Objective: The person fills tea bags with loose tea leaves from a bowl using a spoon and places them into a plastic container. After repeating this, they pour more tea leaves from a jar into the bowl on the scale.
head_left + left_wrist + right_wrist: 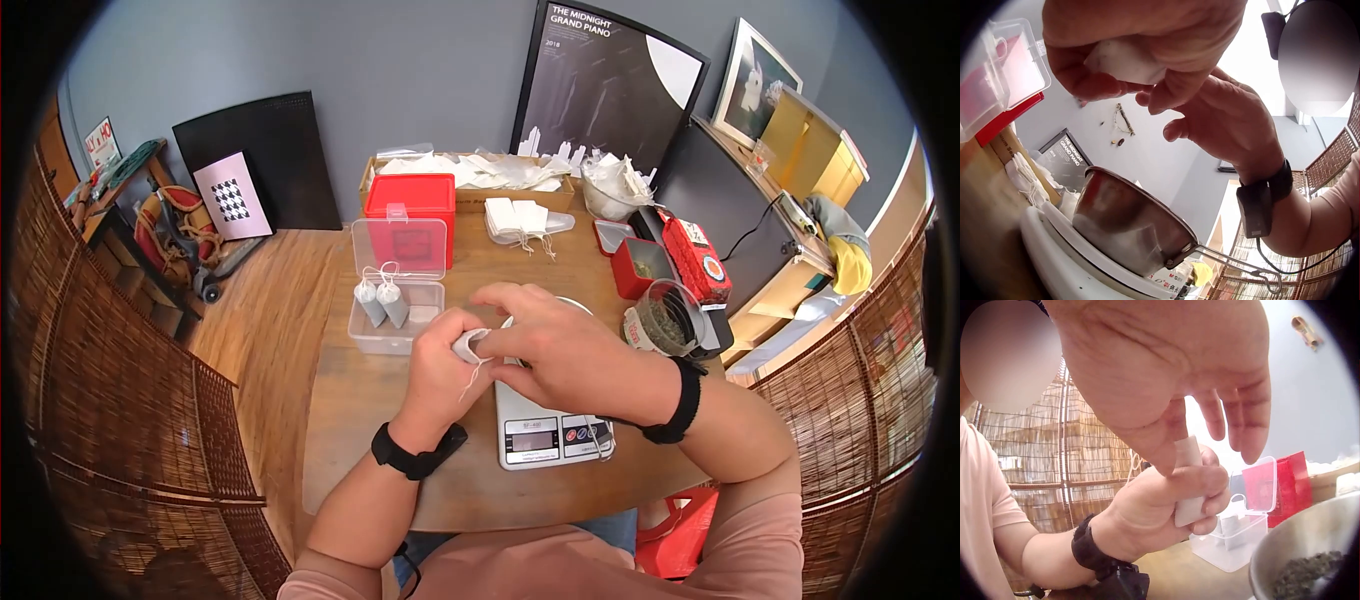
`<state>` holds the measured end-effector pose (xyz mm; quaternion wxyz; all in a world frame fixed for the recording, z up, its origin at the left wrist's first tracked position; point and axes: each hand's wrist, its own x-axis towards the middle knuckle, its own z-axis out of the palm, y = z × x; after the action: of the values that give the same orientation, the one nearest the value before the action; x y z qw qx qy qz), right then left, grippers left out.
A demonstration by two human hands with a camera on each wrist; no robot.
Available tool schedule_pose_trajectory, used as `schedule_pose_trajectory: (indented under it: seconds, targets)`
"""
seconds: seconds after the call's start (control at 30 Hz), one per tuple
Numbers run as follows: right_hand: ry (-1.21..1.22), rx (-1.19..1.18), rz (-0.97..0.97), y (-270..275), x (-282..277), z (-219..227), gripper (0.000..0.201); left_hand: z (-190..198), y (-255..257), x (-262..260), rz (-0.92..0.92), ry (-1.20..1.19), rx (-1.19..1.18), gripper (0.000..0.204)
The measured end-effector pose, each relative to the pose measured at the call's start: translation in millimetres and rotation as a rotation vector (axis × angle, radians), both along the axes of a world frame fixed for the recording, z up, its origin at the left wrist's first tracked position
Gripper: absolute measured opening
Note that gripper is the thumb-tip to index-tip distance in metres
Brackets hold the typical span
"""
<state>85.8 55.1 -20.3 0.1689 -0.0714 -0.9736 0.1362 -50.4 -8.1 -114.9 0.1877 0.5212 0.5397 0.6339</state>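
Note:
A small white drawstring pouch [468,346] [1190,509] is gripped upright in the left hand [438,365] [1141,37], its string hanging over that hand. At the pouch's top edge, the right hand [565,350] [1172,369] pinches with thumb and index finger; its other fingers extend outward. Below the hands, a metal pan [1129,219] stands on the white kitchen scale [515,462], with dark dried leaves [1307,575] inside. The pouch's contents are hidden. To the left, an open clear box [385,341] holds filled pouches [393,307] with string loops.
Flat white pouches [517,218] lie on a clear lid behind the scale. A red box [430,195] and a cardboard tray [370,185] stand at the back. On the right are a jar of leaves [665,318], a red container [640,268] and a red packet [697,260].

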Motion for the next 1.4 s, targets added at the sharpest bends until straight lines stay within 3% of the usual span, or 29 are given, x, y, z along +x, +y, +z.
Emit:
schedule_pose_trajectory:
  seconds: [0.3,0.4,0.57,0.7,0.77,0.9,1.0,1.07,1.17,1.3,1.4]
  targets:
    - [0.101,-0.091,-0.054,-0.9,32.3,16.7,0.033,-0.7,0.9,3.5,0.025,0.036,0.018,0.023]
    - [0.172,-0.077,-0.248,7.4,62.1,27.9,0.029,2.2,0.4,4.0,0.025,0.096,0.051,0.022]
    - [0.187,-0.152,-0.531,31.3,112.0,9.8,0.029,2.0,0.1,5.3,0.022,0.115,0.044,0.023]
    - [0.12,-0.096,-0.556,36.8,133.6,-9.6,0.03,-0.8,1.1,4.8,0.014,0.108,0.015,0.023]
    - [-0.051,-0.341,-0.732,33.1,137.3,-12.7,0.031,-0.4,1.1,5.5,0.011,0.091,0.007,0.023]
    - [-0.118,-0.384,-0.759,36.1,143.8,-25.3,0.032,0.6,0.0,5.7,0.01,0.113,-0.011,0.022]
    - [-0.002,-0.496,-0.662,45.2,144.8,-40.9,0.027,0.5,-0.1,5.9,0.021,0.118,-0.015,0.022]
    - [0.289,-0.912,-0.574,47.8,134.7,-46.2,0.019,0.1,0.1,5.7,0.024,0.116,-0.01,0.022]
    - [0.385,-1.121,-0.537,43.5,117.1,-38.1,0.012,-0.3,0.2,6.4,0.021,0.156,-0.011,0.021]
    - [0.4,-1.165,-0.443,40.7,96.6,-35.5,0.011,-0.9,0.3,3.6,0.031,0.126,-0.024,0.021]
    - [0.319,-0.965,-0.466,31.4,92.7,-19.0,0.012,-0.1,-0.1,3.1,0.041,0.133,-0.034,0.02]
